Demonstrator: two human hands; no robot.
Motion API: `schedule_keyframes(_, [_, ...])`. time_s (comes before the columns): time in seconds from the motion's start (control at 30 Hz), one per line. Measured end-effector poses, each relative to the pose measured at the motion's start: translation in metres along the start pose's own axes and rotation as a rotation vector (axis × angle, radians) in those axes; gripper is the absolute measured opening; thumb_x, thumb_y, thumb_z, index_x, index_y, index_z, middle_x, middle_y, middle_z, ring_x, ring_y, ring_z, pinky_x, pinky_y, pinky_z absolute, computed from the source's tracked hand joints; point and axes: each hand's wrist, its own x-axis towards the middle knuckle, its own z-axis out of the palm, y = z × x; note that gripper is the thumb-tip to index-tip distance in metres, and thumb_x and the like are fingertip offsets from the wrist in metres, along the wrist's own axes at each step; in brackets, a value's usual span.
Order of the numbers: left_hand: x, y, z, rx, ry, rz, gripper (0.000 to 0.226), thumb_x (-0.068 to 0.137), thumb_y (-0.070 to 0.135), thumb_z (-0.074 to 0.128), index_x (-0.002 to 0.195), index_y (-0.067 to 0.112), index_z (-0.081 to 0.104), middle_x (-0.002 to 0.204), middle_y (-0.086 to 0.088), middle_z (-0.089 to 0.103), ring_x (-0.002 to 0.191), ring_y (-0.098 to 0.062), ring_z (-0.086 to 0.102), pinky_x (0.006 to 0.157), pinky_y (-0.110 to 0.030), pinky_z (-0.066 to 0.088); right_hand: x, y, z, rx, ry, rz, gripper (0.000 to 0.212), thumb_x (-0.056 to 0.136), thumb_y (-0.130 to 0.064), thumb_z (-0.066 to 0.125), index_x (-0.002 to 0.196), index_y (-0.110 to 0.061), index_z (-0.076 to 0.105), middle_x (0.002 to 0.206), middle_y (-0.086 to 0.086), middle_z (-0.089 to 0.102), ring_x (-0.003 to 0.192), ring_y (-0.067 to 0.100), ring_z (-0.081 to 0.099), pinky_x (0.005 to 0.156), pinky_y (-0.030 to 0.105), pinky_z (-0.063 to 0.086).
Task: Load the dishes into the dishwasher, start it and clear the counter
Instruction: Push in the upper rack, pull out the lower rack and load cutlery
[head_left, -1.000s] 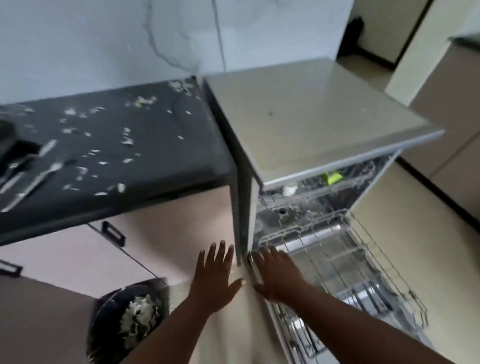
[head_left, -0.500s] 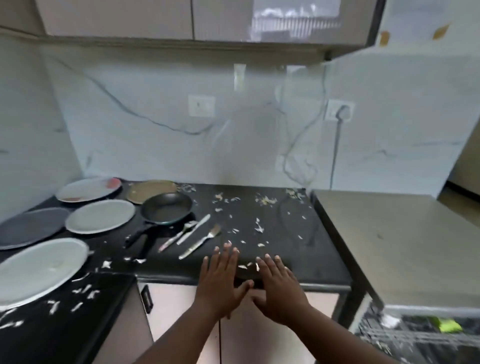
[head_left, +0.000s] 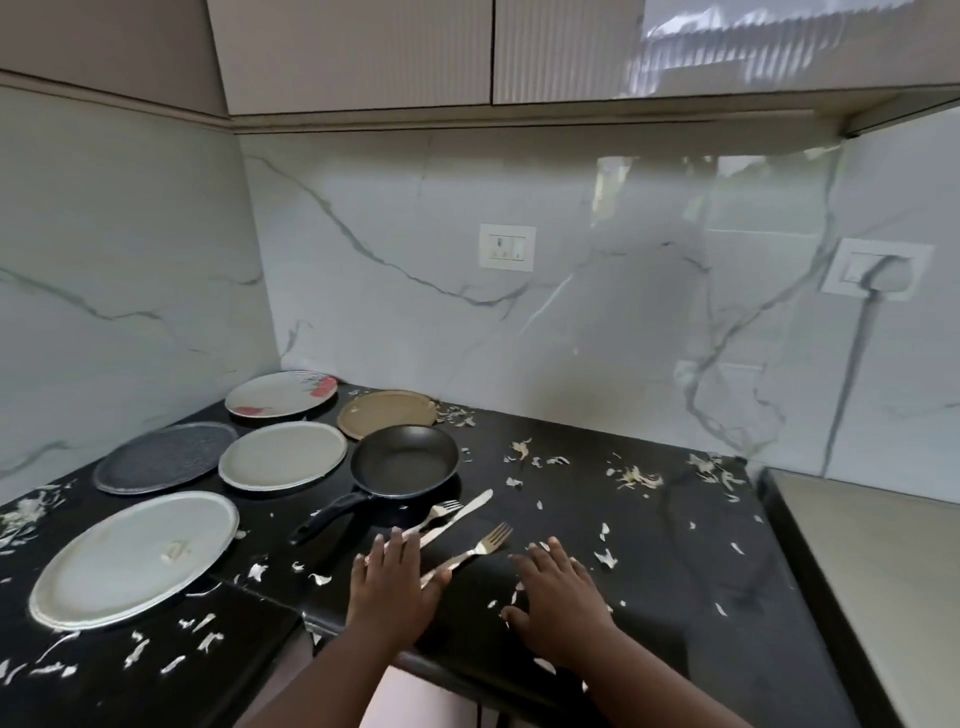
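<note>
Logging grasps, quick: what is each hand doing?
Left hand: open, fingers straight, holding nothing.
Right hand: open, flat over black stone counter.

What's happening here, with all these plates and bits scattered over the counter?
A person stands at a black counter with both hands out flat, holding nothing. The left hand reaches over the cutlery, near a fork and a knife; the right hand hovers over pale scraps. Five plates and a black frying pan sit on the counter, not yet loaded.
</note>
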Motion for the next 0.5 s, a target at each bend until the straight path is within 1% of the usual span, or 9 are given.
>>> schedule_keyframes(0.07, [0.014,-0.001,-0.002,-0.008,-0.018,-0.076,0.068,0.097,0.061,0.028,0.154,0.025,0.015,0.163,0.000,0.012,0.150,-0.022,0.005,0.120,-0.043,0.007,0.025,0.002,-0.001,-0.033,-0.039,-0.093,0.066,0.092,-0.051,0.048,0.149,-0.028,0.027,0.160,0.003,0.021,0.150,0.026,0.003,0.119,0.045,0.010])
schedule_keyframes(0.17, [0.027,-0.006,-0.008,0.023,-0.041,-0.178,0.062,0.099,0.054,0.032,0.153,0.027,0.019,0.161,0.002,0.018,0.149,-0.020,0.012,0.119,-0.042,0.014,0.057,-0.002,-0.006,-0.070,-0.077,-0.213,0.056,0.092,-0.046,0.048,0.143,-0.025,0.038,0.150,0.006,0.037,0.145,0.027,0.020,0.115,0.045,0.021])
schedule_keyframes(0.27, [0.031,-0.013,-0.014,0.033,-0.065,-0.239,0.059,0.099,0.048,0.036,0.153,0.027,0.021,0.159,0.005,0.023,0.147,-0.019,0.018,0.117,-0.039,0.020,0.082,-0.011,-0.008,-0.109,-0.083,-0.353,0.047,0.095,-0.040,0.046,0.138,-0.023,0.042,0.143,0.006,0.044,0.137,0.028,0.031,0.109,0.045,0.028])
schedule_keyframes(0.4, [0.034,-0.022,-0.018,0.055,-0.132,-0.212,0.054,0.100,0.043,0.039,0.151,0.029,0.026,0.155,0.007,0.031,0.142,-0.017,0.028,0.113,-0.038,0.025,0.100,-0.026,0.001,-0.124,-0.096,-0.443,0.045,0.094,-0.027,0.047,0.138,-0.021,0.041,0.139,0.006,0.047,0.130,0.029,0.039,0.104,0.046,0.033])
schedule_keyframes(0.5, [0.047,-0.026,-0.019,0.052,-0.141,-0.193,0.053,0.099,0.042,0.040,0.150,0.029,0.029,0.151,0.004,0.037,0.137,-0.019,0.034,0.109,-0.039,0.031,0.109,-0.034,0.007,-0.169,-0.100,-0.486,0.035,0.092,-0.020,0.046,0.127,-0.019,0.051,0.126,0.008,0.053,0.120,0.031,0.047,0.097,0.044,0.035])
